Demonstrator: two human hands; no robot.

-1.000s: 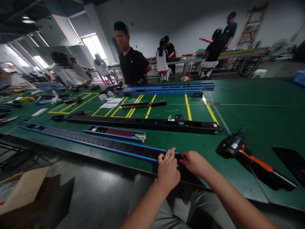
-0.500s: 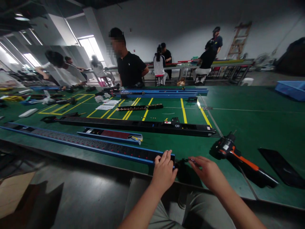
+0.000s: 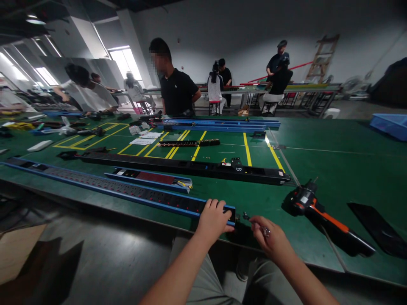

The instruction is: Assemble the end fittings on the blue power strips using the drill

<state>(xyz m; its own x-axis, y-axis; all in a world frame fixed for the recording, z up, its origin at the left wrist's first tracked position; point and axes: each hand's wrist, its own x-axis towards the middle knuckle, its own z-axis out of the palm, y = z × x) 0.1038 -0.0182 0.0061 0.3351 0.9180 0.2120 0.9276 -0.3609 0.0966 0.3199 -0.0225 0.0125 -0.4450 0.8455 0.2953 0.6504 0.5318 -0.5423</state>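
**On the green table, one hand holds a strip and one pinches metal**

In the head view, a long blue power strip (image 3: 140, 191) lies along the near edge of the green table (image 3: 333, 169). The left hand (image 3: 212, 220) is bent over its right end, with the fingers across the top and the thumb low on the near side. The right hand (image 3: 270, 237) is closed, pinching a small metal piece (image 3: 245, 216). Its tip pokes out just beside the strip's end. I cannot tell what the piece is.

A row of sockets sits in the strip, so that part looks done. The right end seems to be where work is left, but the left hand hides some of it, so I cannot tell what is fixed there.

Behind the strip lies a short blue rail (image 3: 149, 177), its top open and yellow wires showing. Farther back is a long black strip (image 3: 178, 165). A cordless drill (image 3: 303, 199) rests off to the right, held by no one.
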